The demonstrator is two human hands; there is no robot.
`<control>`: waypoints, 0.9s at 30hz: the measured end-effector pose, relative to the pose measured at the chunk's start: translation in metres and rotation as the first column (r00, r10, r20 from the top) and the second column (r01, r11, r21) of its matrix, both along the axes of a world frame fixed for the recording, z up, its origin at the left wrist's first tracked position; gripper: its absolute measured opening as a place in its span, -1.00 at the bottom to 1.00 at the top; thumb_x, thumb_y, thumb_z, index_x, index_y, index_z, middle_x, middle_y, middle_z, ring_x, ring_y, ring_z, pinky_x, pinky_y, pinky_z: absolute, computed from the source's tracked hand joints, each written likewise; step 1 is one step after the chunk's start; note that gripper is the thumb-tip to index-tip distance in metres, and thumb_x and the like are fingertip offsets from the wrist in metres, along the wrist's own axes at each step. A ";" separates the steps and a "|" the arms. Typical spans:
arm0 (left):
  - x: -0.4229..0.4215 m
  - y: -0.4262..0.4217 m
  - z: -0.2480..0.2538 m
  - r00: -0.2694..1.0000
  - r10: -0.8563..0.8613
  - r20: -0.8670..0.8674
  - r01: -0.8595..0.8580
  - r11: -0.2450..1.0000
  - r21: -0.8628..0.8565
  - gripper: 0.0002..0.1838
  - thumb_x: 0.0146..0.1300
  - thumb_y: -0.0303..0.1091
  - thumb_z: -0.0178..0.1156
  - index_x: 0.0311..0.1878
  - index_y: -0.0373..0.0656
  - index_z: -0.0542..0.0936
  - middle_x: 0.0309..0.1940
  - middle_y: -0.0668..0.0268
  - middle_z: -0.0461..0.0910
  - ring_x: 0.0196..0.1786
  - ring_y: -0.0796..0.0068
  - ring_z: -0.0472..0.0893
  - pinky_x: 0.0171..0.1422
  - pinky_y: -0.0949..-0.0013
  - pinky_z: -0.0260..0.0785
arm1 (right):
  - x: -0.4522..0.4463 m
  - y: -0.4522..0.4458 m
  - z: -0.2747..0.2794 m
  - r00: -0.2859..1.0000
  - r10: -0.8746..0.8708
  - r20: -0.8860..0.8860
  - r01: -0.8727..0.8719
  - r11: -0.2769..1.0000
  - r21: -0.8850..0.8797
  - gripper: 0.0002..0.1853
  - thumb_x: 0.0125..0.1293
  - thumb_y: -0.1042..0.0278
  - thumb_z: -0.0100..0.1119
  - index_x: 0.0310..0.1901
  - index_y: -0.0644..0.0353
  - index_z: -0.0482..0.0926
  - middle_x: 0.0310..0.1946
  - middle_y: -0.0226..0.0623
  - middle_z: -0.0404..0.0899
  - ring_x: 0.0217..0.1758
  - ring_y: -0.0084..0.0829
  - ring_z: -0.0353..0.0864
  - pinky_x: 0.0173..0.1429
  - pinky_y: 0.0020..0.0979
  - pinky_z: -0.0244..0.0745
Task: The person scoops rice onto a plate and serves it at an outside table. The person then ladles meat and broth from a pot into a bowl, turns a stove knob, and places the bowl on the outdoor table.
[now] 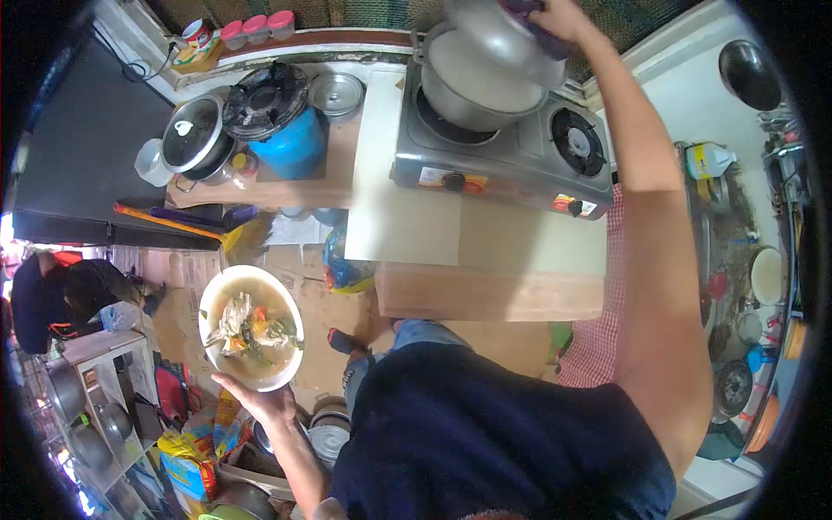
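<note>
My left hand (264, 402) holds a white bowl (296, 314) from below and near its rim. Broth with shredded meat and orange and green vegetable pieces (247, 329) fills the bowl. At the top, my right hand (555, 19) is closed on a dark cloth (530, 24) at a silver pot lid (498, 43). The lid is tilted above a large metal pot (451, 98), partly covering its opening. Pale contents (481, 76) show inside the pot, which sits on the left burner of a gas stove (511, 165).
The right burner (576, 142) has no pot. Left of the stove stand a blue container (290, 147) with a black burner on top and a glass-lidded pot (192, 134). A broom (247, 238) leans below. A sink area (724, 225) lies right. Bags (186, 464) sit lower left.
</note>
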State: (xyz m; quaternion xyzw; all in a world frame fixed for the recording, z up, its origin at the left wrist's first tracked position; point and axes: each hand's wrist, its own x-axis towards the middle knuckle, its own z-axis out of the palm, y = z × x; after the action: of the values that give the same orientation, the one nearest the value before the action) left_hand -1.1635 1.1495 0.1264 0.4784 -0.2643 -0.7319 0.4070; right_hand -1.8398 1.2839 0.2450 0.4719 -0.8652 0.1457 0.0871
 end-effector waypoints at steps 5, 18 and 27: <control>0.001 -0.003 -0.009 0.999 0.010 -0.033 -0.010 1.000 0.005 -0.12 0.28 0.43 -0.17 0.49 0.02 0.05 0.47 0.27 0.10 0.46 0.20 0.19 0.47 0.00 0.14 | -0.006 -0.010 -0.072 0.988 0.018 -0.153 0.014 0.978 0.206 -0.51 0.09 0.31 0.17 0.12 0.14 0.52 -0.02 0.01 0.59 0.08 -0.02 0.56 0.19 -0.15 0.45; 0.031 -0.030 -0.051 0.995 0.102 0.004 -0.102 0.995 0.011 -0.09 0.25 0.43 -0.12 0.49 0.00 0.05 0.46 0.25 0.11 0.46 0.22 0.19 0.48 0.02 0.13 | 0.035 0.017 -0.098 0.942 -0.332 -0.039 0.307 0.905 -0.293 -0.72 0.20 0.31 0.19 -0.04 0.00 0.67 -0.13 -0.09 0.65 -0.05 -0.08 0.64 0.13 -0.27 0.49; 0.075 -0.067 -0.127 0.965 0.156 0.211 -0.142 0.987 -0.078 -0.03 0.23 0.49 -0.19 0.51 -0.01 -0.03 0.51 0.20 -0.02 0.50 0.13 0.07 0.54 -0.05 -0.04 | 0.299 0.157 -0.289 0.853 -0.414 0.317 0.398 0.910 0.115 -0.73 0.12 0.39 0.23 -0.10 0.17 0.60 -0.25 -0.07 0.63 -0.18 -0.23 0.66 -0.06 -0.31 0.55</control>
State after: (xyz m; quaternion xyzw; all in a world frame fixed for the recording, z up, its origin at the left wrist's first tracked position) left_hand -1.0882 1.0820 -0.0005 0.5608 -0.2929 -0.6341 0.4445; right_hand -1.5406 1.4407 -0.0436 0.2488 -0.9502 0.1826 -0.0428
